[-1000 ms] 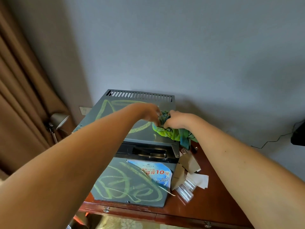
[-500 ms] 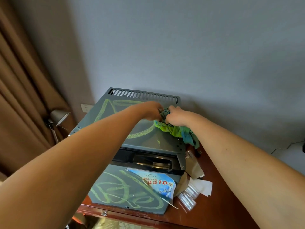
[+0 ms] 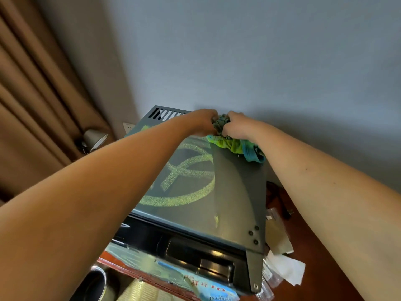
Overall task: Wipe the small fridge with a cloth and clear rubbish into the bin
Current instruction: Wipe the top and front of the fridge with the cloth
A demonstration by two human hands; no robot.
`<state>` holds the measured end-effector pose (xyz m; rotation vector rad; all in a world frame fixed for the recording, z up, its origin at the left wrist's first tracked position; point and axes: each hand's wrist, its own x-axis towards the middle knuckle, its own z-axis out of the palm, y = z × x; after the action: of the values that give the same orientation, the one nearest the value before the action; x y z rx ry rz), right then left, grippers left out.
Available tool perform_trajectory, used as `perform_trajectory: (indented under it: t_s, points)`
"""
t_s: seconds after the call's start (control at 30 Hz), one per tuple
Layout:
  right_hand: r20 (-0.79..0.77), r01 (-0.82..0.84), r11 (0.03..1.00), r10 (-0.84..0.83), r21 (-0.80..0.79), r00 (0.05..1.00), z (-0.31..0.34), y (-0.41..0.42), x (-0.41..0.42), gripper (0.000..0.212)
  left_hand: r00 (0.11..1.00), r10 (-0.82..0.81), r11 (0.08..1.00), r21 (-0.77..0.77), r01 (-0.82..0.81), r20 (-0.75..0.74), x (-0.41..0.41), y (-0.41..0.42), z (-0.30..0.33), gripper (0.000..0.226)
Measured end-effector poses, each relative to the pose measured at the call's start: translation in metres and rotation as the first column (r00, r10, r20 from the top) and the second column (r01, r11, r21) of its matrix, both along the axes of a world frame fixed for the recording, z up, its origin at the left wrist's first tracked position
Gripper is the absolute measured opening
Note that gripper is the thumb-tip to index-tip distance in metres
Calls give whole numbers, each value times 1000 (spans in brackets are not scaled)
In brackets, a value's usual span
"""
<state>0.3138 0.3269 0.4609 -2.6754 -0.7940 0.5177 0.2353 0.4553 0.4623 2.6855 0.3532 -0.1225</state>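
- The small fridge is a dark grey metal box sitting on a reddish-brown wooden table, pushed back near the grey wall. Its top has slotted vents along the far edge and yellow-green scribbled loops across most of the surface; a strip down the right side looks plain grey.
- The front door has a blue printed sticker and more of that green scribble, with a black recessed handle strip above it.
- Your cloth is a bunched green and teal rag on the far right part of the fridge top, close to the vents.
- Both of your hands are right together, each clamped on the cloth: left hand gripping the left side of the bunch, right hand gripping the right side, fingers curled into the fabric.
- Rubbish on the table just right of the fridge: a crumpled white tissue, a brownish paper piece and some clear plastic wrap.
- At the bottom left there's a dark round container. Can't tell what's inside it.
- A small lamp and brown curtain sit off to the left.
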Motion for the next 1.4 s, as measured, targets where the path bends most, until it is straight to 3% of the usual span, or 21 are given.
perform_trajectory:
  t_s: [0.23, 0.53, 0.63, 0.8, 1.0, 1.4]
  points:
    - [-9, -54, 998, 55, 45, 998, -5, 11, 20, 58, 997, 47, 998, 42, -45, -55, 14, 8, 8, 43]
    - [-14, -28, 997, 29, 65, 999, -2, -24, -39, 50, 999, 6, 999, 48, -4, -47, -43, -25, 14, 41]
    - [-22, 4, 998, -2, 67, 1000, -4, -37, -75, 67, 999, -23, 999, 45, 24, -30, -77, -40, 13, 45]
    - [-57, 53, 996, -49, 77, 997, -6, -60, -138, 56, 997, -71, 997, 39, 73, -35, -132, -54, 6, 42]
    - [-48, 102, 992, -99, 68, 994, -9, -76, -198, 68, 994, -110, 991, 69, 111, -20, -185, -64, 0, 49]
    - [-41, 92, 995, -94, -37, 995, -10, -73, -215, 75, 990, -142, 986, 86, 143, -22, -201, -64, -6, 53]
